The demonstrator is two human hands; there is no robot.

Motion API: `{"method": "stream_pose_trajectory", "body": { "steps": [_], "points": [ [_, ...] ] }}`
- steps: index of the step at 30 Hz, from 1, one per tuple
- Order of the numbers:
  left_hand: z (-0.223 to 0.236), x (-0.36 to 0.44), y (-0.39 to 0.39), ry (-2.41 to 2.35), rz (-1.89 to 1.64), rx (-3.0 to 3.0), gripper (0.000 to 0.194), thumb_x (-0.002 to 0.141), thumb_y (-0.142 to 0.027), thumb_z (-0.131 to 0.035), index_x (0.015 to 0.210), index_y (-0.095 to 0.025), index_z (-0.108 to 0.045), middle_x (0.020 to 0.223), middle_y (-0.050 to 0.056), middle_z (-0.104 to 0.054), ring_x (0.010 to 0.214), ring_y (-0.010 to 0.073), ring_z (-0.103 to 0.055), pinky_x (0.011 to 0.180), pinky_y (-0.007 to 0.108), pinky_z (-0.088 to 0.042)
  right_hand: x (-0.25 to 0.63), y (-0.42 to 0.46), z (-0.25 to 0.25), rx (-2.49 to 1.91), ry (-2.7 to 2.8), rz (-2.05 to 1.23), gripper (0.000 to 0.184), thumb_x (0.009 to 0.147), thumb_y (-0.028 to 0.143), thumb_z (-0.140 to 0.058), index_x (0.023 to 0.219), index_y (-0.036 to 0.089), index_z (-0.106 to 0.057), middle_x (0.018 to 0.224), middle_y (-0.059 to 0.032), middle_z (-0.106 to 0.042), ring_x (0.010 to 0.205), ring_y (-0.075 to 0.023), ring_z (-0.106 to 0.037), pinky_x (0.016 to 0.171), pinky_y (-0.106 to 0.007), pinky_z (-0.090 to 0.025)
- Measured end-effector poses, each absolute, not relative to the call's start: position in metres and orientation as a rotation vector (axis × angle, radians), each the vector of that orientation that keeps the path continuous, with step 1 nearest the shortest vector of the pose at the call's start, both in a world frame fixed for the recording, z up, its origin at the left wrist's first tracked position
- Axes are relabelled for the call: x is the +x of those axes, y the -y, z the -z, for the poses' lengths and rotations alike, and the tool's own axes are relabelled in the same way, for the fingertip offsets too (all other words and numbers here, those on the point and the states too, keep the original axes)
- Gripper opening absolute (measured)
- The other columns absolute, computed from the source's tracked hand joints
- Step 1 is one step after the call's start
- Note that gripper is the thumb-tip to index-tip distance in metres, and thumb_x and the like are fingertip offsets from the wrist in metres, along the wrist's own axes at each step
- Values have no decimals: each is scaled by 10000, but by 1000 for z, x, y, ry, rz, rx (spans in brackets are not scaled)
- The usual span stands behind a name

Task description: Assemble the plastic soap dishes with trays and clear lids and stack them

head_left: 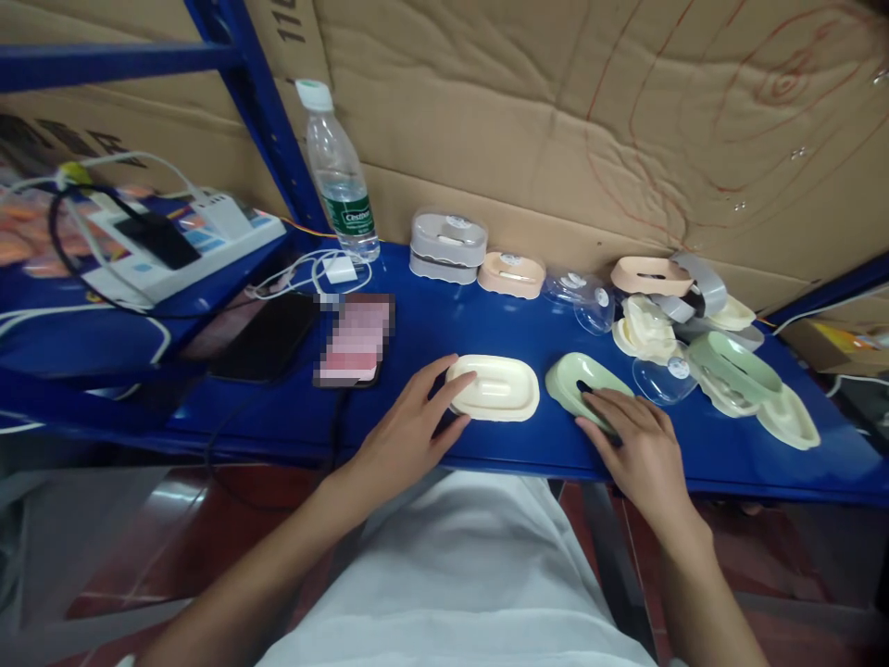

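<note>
While left fingers (448, 396) hold cream tray (496, 389), right fingers (618, 414) green holder (592, 367), little table (514, 446) between, front edge (722, 486) near

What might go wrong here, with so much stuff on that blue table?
The right hand is close to a clear lid; a nudge might send it into the loose pile beside it and make pieces slide. The corded charger sits at the foot of the water bottle, so a tug might topple the bottle. The cream tray, touched by the left hand, might get pushed off the front edge.
</note>
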State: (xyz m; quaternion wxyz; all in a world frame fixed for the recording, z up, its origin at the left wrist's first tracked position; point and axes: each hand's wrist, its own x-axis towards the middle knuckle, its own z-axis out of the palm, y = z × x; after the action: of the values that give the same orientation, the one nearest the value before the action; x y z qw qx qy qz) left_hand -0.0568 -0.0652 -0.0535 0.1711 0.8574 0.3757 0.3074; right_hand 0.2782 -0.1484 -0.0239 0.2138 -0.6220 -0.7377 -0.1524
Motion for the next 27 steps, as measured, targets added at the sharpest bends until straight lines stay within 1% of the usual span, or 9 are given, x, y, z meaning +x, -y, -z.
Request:
{"method": "stream_pose_trajectory", "body": {
  "steps": [4, 7, 10, 13, 16, 19, 21, 24, 27],
  "points": [
    [53, -56, 66, -1086, -857, 2369, 622, 1075, -255, -583, 1648, -347, -361, 1681, 104, -424, 1528, 290, -510, 1215, 479, -530, 266, 131, 17, -1507, 1981, 181, 259, 1081, 338, -636, 1307, 250, -727, 1258, -71, -805, 1163, -268, -757, 1025, -445, -544],
    [52, -56, 67, -1116, -909, 2349, 680, 1067, -248, -601, 1675, -372, -322, 1735, 107, -343, 1529, 302, -513, 1191, 472, -552, 235, 108, 4, -1247, 2215, 64, 275, 1079, 327, -648, 1337, 261, -717, 1303, -57, -795, 1199, -242, -745, 1050, -432, -527],
    [54, -57, 67, -1091, -960, 2418, 626, 1070, -225, -593, 1649, -365, -398, 1765, 108, -300, 1570, 326, -457, 1231, 519, -506, 209, 86, -6, -1033, 2467, 51, 285, 1101, 351, -608, 1332, 232, -725, 1305, -71, -795, 1209, -233, -739, 1084, -437, -495],
    [57, -57, 65, -1040, -969, 2513, 462, 1079, -228, -582, 1531, -320, -555, 1730, 106, -381, 1593, 337, -419, 1252, 549, -479, 207, 63, -17, -842, 2646, -38, 358, 1123, 435, -548, 1348, 213, -717, 1308, -71, -793, 1245, -215, -722, 1103, -414, -478],
    [58, -57, 63, -1051, -982, 2544, 381, 1082, -257, -590, 1460, -294, -614, 1675, 111, -463, 1561, 338, -467, 1224, 546, -513, 233, 36, -25, -973, 2610, 14, 416, 1139, 483, -481, 1372, 228, -713, 1333, -83, -781, 1259, -226, -709, 1114, -434, -462],
    [57, -56, 63, -1039, -1018, 2556, 355, 1081, -271, -594, 1434, -282, -634, 1649, 120, -493, 1529, 335, -513, 1211, 540, -530, 269, 11, -24, -1496, 2270, 361, 435, 1129, 475, -478, 1341, 202, -740, 1375, -147, -751, 1284, -324, -687, 1103, -531, -457],
    [57, -56, 63, -1014, -1038, 2553, 334, 1087, -281, -589, 1415, -280, -645, 1624, 121, -522, 1525, 329, -524, 1212, 534, -531, 287, 2, -20, -1695, 2050, 446, 430, 1120, 460, -483, 1292, 181, -762, 1348, -169, -757, 1274, -360, -689, 1085, -564, -476],
    [60, -57, 62, -974, -1036, 2537, 325, 1096, -275, -573, 1414, -283, -641, 1608, 110, -548, 1557, 317, -491, 1228, 529, -515, 291, 8, -15, -1534, 2129, 242, 386, 1125, 436, -486, 1267, 217, -770, 1313, -130, -777, 1263, -307, -707, 1104, -530, -506],
    [60, -57, 62, -966, -996, 2526, 346, 1098, -265, -566, 1438, -277, -630, 1653, 114, -510, 1588, 319, -446, 1240, 531, -498, 271, 28, -15, -1175, 2443, -44, 418, 1086, 457, -600, 1460, 285, -677, 1532, -111, -657, 1451, -286, -595, 1203, -539, -471]
  ]
}}
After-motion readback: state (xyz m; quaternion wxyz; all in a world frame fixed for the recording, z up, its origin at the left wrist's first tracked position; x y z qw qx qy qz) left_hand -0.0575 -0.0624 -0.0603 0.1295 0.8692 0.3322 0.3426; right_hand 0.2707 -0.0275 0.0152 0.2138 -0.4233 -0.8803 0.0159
